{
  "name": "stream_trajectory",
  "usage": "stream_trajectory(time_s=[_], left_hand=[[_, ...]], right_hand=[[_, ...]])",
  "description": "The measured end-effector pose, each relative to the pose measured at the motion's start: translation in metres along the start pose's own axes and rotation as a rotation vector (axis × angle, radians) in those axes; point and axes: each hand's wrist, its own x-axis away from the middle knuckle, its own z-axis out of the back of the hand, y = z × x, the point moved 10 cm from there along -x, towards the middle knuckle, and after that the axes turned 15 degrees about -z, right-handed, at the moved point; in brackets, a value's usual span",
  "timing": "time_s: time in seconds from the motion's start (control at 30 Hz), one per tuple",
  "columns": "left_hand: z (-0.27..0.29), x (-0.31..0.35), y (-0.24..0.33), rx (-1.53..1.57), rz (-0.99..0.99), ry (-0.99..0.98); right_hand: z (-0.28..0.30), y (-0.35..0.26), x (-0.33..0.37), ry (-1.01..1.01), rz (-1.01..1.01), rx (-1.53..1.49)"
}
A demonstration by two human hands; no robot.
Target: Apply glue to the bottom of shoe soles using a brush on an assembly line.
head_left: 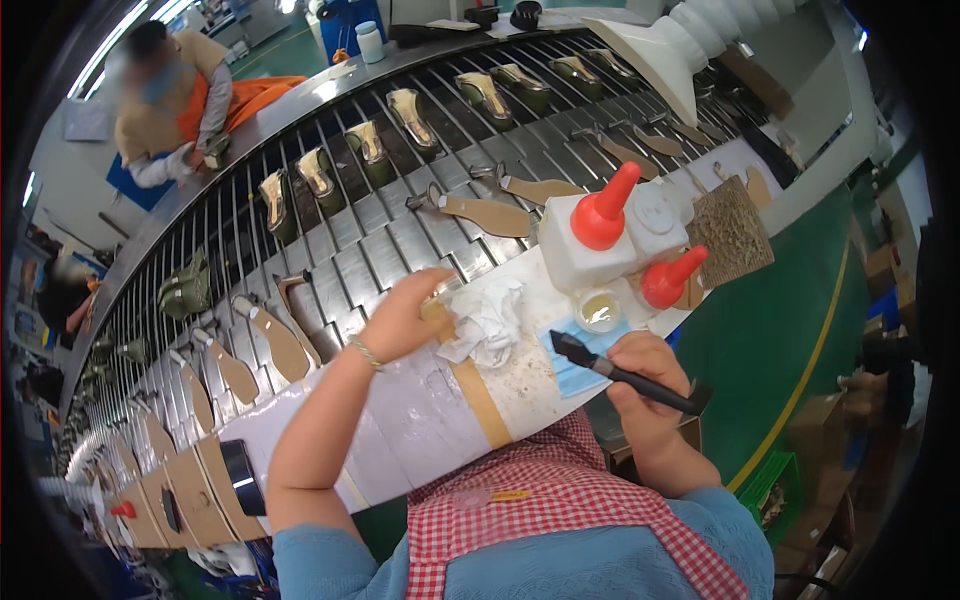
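In my right hand (pixel 645 355) is a brush (pixel 597 363) with a black handle, its dark tip pointing left over a folded light-blue cloth (pixel 572 380). Just beyond the brush sits a small round jar (pixel 599 311) of clear yellowish liquid. My left hand (pixel 400 315) is at the far edge of the pale work board (pixel 400 420), beside a crumpled white tissue (pixel 487 325). Its fingers stretch out beyond the tissue, with nothing visible in them. White containers (pixel 580 255) with red pointed caps (pixel 608 210) stand past the jar.
A slatted metal conveyor (pixel 360 235) curves past the board, carrying tan insoles (pixel 487 215) and gold-lined shoe parts (pixel 409 118). A rough brown block (pixel 735 232) lies right of the containers. A white extraction hood (pixel 650 55) hangs at upper right. Across the conveyor, a person (pixel 180 110) works.
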Motion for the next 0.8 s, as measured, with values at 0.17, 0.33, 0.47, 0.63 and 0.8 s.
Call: stream_trajectory(time_s=[0.17,0.33,0.47,0.63,0.8], left_hand=[[-0.075,-0.016,0.04,-0.433,0.002,0.057],[-0.106,-0.01,0.029,-0.283,-0.014,-0.064],[-0.116,0.041,0.067,-0.248,-0.083,-0.07],[-0.142,0.09,0.12,-0.152,-0.063,-0.029],[-0.11,0.158,0.102,-0.159,-0.012,0.015]], right_hand=[[0.029,0.0,0.009,0.045,-0.001,-0.026],[0.043,0.007,0.019,0.031,-0.021,-0.104],[0.051,0.015,0.027,0.052,-0.021,-0.108],[0.047,0.035,0.034,0.043,-0.137,-0.163],[0.049,0.039,0.035,0.032,-0.123,-0.09]])
